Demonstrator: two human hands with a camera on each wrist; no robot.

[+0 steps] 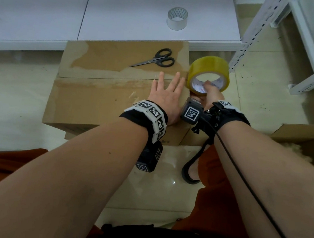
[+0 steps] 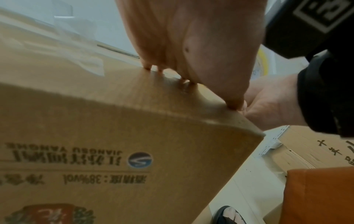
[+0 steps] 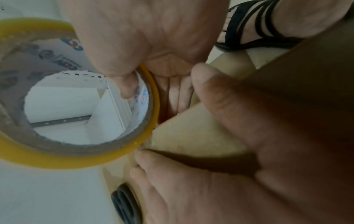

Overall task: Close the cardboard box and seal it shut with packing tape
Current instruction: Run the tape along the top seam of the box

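Observation:
The brown cardboard box (image 1: 100, 97) stands on the floor with its top flaps folded down and the seam running left to right. My left hand (image 1: 165, 92) lies flat on the box top near its right edge, fingers straight and spread, pressing the flaps; the left wrist view shows its fingertips (image 2: 189, 86) touching the cardboard (image 2: 95, 136). My right hand (image 1: 210, 89) grips a yellow roll of packing tape (image 1: 209, 66) just off the right end of the seam, thumb inside the core. In the right wrist view the roll (image 3: 57, 157) touches the box corner (image 3: 191, 133).
Black-handled scissors (image 1: 154, 59) lie on the far flap. A roll of clear tape (image 1: 177, 18) sits on the white shelf board (image 1: 125, 9) behind the box. A white metal rack post (image 1: 258, 26) rises at the right. Another open cardboard box (image 1: 305, 138) stands at the right.

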